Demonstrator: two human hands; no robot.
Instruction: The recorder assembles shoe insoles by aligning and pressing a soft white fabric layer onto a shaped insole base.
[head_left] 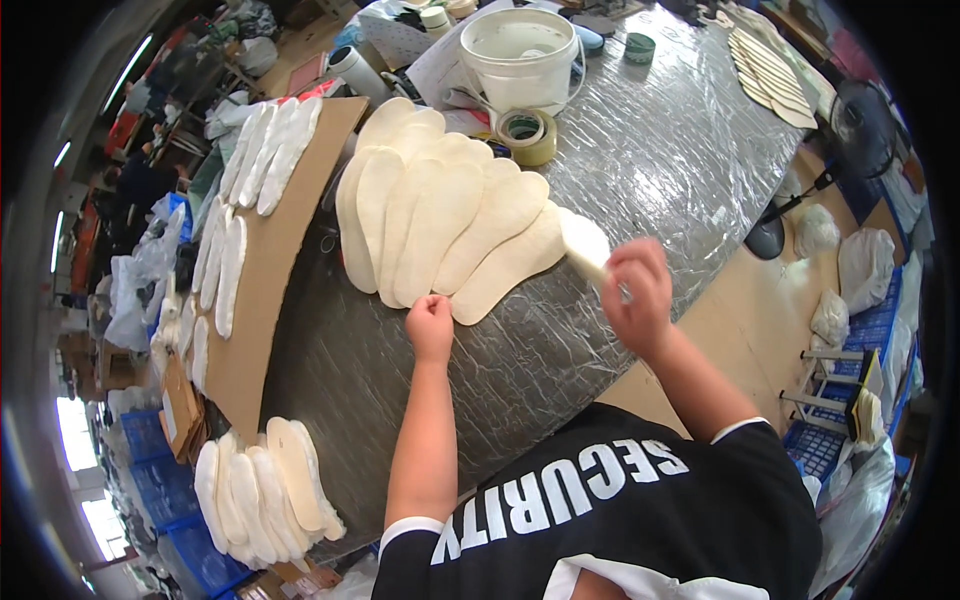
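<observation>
Cream insoles (440,215) lie fanned out and overlapping in the middle of the table. My left hand (430,325) is closed in a pinch at the near end of one insole close to the front of the fan. To its right, my right hand (640,290) is slightly blurred, with its fingers curled and pressed together on a pale white flat piece (585,243). That piece reaches to the end of the rightmost insole; its exact kind is unclear, being overexposed. A few gaps show between the fingers of the right hand.
Behind the fan stand a white bucket (520,60) and tape rolls (527,135). On the left, white fluffy insoles (285,155) rest on a cardboard sheet (262,290), with another insole pile (265,490) nearer me. More insoles (768,78) lie far right, near a black fan (862,125).
</observation>
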